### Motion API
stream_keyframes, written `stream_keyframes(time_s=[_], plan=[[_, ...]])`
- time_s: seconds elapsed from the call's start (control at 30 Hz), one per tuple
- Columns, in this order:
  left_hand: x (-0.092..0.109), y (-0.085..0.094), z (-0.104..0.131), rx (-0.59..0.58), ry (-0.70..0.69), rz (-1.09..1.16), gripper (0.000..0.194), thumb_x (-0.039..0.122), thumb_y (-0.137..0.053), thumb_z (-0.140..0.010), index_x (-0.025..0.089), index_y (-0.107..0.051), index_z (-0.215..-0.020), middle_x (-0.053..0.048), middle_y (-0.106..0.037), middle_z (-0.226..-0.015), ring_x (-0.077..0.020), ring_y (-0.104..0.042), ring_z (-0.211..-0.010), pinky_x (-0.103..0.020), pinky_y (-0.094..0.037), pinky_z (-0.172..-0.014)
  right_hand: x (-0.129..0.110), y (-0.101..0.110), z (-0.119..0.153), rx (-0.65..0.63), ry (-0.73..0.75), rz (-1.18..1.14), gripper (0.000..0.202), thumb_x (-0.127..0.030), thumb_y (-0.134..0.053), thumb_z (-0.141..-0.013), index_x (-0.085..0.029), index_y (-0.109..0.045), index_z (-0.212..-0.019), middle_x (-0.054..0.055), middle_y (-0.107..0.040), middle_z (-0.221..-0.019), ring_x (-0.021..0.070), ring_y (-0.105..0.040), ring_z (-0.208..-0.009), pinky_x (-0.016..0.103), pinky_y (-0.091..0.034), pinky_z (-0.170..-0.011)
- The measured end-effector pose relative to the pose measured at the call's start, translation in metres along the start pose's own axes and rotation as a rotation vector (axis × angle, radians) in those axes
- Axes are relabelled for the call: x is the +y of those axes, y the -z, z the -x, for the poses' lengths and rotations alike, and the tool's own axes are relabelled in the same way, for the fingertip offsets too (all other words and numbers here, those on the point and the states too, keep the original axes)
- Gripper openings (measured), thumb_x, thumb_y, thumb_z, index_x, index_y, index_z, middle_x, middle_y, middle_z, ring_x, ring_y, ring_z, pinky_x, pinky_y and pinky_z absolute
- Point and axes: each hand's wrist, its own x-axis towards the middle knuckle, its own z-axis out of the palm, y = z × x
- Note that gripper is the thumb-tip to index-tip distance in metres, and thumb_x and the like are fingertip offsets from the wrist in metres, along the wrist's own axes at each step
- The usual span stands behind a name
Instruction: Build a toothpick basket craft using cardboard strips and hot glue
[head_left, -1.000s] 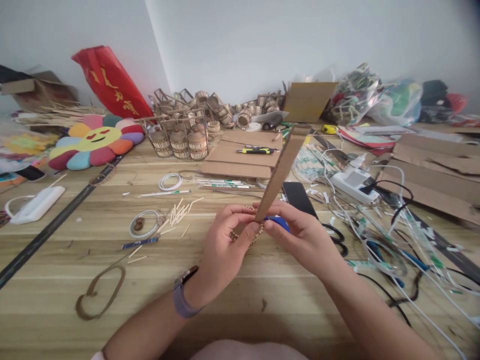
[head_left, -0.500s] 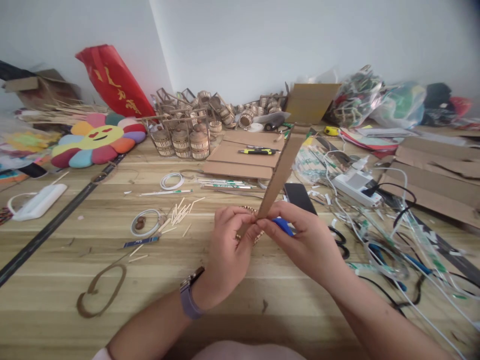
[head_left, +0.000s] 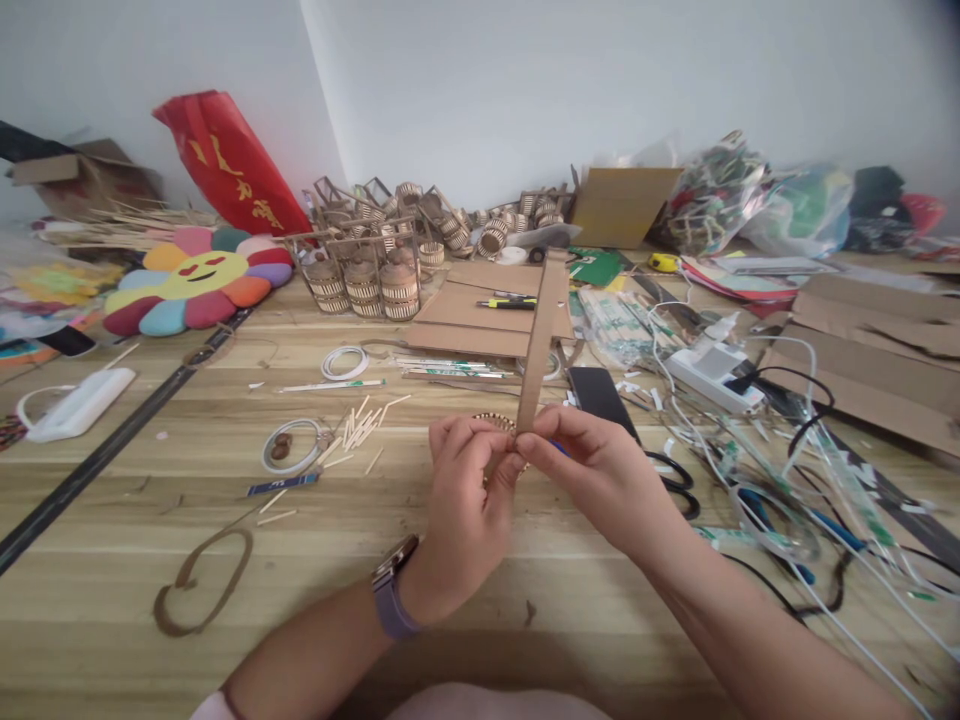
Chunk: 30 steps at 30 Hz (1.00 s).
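A long brown cardboard strip (head_left: 538, 345) stands upright between my hands, its far end reaching over the flat cardboard. My left hand (head_left: 471, 490) is closed, pinching near the strip's lower end with thumb and fingers. From the other side my right hand (head_left: 592, 475) pinches the same end, fingertips touching those of the left. Behind my left fingers shows part of a round, beaded-looking rim (head_left: 491, 420), mostly hidden. Something blue peeks out behind my right fingers, too covered to name.
Flat cardboard (head_left: 450, 310) with a yellow-black cutter (head_left: 506, 303) lies ahead. A black phone (head_left: 602, 400) is beyond my right hand. Short sticks (head_left: 361, 425) and a white tape roll (head_left: 291, 445) lie left. Cables and a power strip (head_left: 712, 372) crowd the right; small woven baskets (head_left: 364, 285) stand behind.
The cardboard strip has swung from leaning right to nearly upright, its top end moving left. Both hands keep their pinch at its lower end, shifting only slightly.
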Motion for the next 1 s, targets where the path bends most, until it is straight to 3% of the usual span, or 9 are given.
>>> stream_keyframes(time_s=[0.3, 0.57, 0.7, 0.83, 1.0], plan=[[0.002, 0.001, -0.003, -0.018, 0.076, 0.068, 0.018, 0.031, -0.054, -0.096, 0.021, -0.061, -0.083, -0.005, -0.062, -0.091, -0.0233, -0.052, -0.096, -0.037, -0.044, -0.087, -0.002, -0.008, -0.006, -0.089, -0.284, -0.419, 0.025, -0.042, -0.071, -0.071, -0.021, -0.059, -0.072, -0.002, -0.060, -0.067, 0.0132, -0.053, -0.064, 0.026, -0.044, -0.063], [0.007, 0.011, -0.007, -0.131, 0.285, 0.224, 0.020, 0.037, -0.057, -0.091, 0.020, -0.066, -0.085, -0.007, -0.063, -0.101, -0.0241, -0.055, -0.103, -0.034, -0.047, -0.082, -0.005, -0.006, -0.010, -0.155, -0.311, -0.500, 0.022, -0.038, -0.072, -0.070, -0.020, -0.060, -0.073, -0.003, -0.058, -0.068, 0.0124, -0.050, -0.064, 0.027, -0.041, -0.065], [0.004, 0.019, -0.014, -0.218, 0.344, 0.282, 0.030, 0.045, -0.056, -0.091, 0.019, -0.065, -0.080, -0.004, -0.061, -0.086, -0.0174, -0.057, -0.079, -0.028, -0.045, -0.066, -0.003, -0.005, -0.011, -0.167, -0.298, -0.503, 0.027, -0.042, -0.075, -0.069, -0.020, -0.059, -0.074, -0.004, -0.057, -0.067, 0.0120, -0.048, -0.063, 0.026, -0.039, -0.063], [0.003, 0.026, -0.022, -0.346, 0.471, 0.394, 0.032, 0.047, -0.058, -0.089, 0.019, -0.060, -0.076, 0.004, -0.050, -0.061, -0.0105, -0.044, -0.055, -0.023, -0.033, -0.051, 0.013, 0.003, -0.012, -0.198, -0.196, -0.368, 0.030, -0.050, -0.066, -0.081, -0.020, -0.063, -0.082, 0.000, -0.061, -0.074, 0.0146, -0.053, -0.069, 0.029, -0.043, -0.068], [0.003, 0.037, -0.028, -0.423, 0.594, 0.528, 0.031, 0.047, -0.056, -0.089, 0.019, -0.055, -0.075, 0.008, -0.047, -0.042, -0.0071, -0.037, -0.040, -0.019, -0.028, -0.044, 0.048, 0.018, -0.011, -0.194, 0.210, 0.239, 0.014, -0.033, -0.064, -0.086, -0.022, -0.071, -0.092, 0.009, -0.068, -0.101, 0.0244, -0.061, -0.100, 0.042, -0.047, -0.091]])
